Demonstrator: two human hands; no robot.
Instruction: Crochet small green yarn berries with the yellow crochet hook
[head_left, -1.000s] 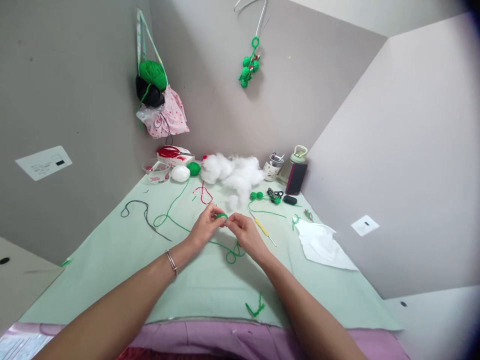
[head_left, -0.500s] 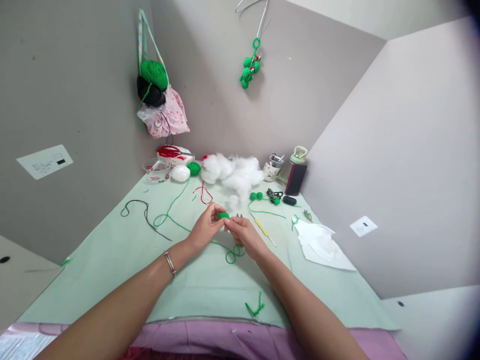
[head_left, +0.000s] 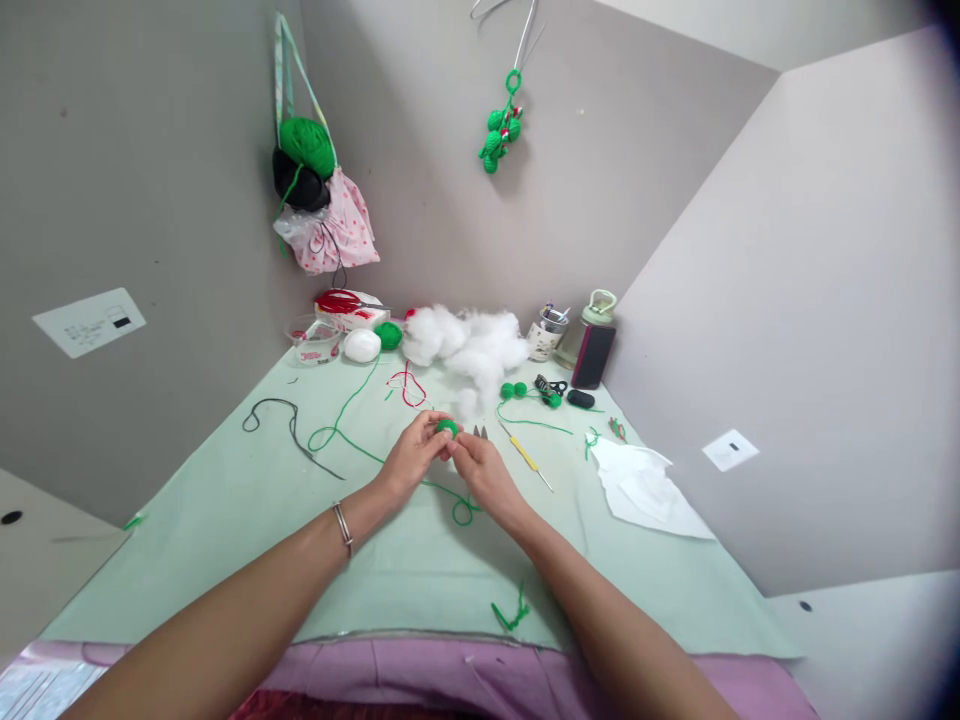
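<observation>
My left hand [head_left: 415, 452] is closed around a small green crocheted piece [head_left: 448, 427], rounded on top, at the middle of the table. Fingers of my right hand [head_left: 482, 468] are pinched together at the right side of the piece. Whatever lies between those fingertips is too small to make out. Green yarn [head_left: 352, 447] runs across the cloth from the green yarn ball [head_left: 388, 336] and passes beneath my hands, forming a loop below them. Grey scissor tips [head_left: 480, 433] show just beyond my right hand. To its right lies a yellow-handled crochet hook [head_left: 525, 454].
White stuffing [head_left: 480, 345] is heaped at the back. Small green balls [head_left: 514, 391], a black case [head_left: 580, 399] and a dark phone-like slab [head_left: 593, 357] sit at the back right. White sheets [head_left: 645, 490] lie right, a black cord [head_left: 296, 440] left. Green scraps [head_left: 512, 610] lie near the front edge.
My right hand has shifted slightly, and its fingers now sit a bit lower beside the green piece. The yarn loop below my hands has become smaller.
</observation>
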